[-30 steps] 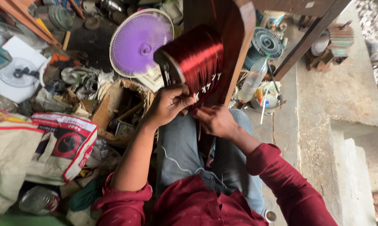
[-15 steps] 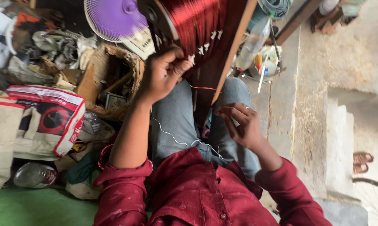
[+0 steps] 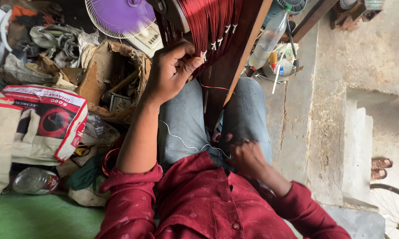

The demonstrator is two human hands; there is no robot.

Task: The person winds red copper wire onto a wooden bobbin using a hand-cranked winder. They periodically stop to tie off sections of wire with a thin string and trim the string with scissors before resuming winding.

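Observation:
A thick coil of red enamelled wire [image 3: 208, 22] with small white ties sits on a wooden board [image 3: 234, 62] that leans between my knees. My left hand [image 3: 170, 71] is raised against the coil's lower edge, fingers curled and pinching at the wire. A loose red strand [image 3: 215, 87] trails down from there. My right hand [image 3: 248, 157] rests low on my lap over the jeans, fingers closed on a thin white wire [image 3: 181, 140] that runs across my left thigh.
A purple fan blade guard [image 3: 120, 15] lies at the top. A torn cardboard box [image 3: 115, 84], printed sacks [image 3: 44, 121] and plastic bottles [image 3: 33, 180] crowd the left. A clear bottle [image 3: 270, 40] and bowl stand right of the board. Concrete steps [image 3: 354, 132] and a bicycle wheel [image 3: 391, 206] lie right.
My right hand has dropped from beside the coil down to my lap. The view has tilted down and closer. My left hand has stayed at the coil's edge.

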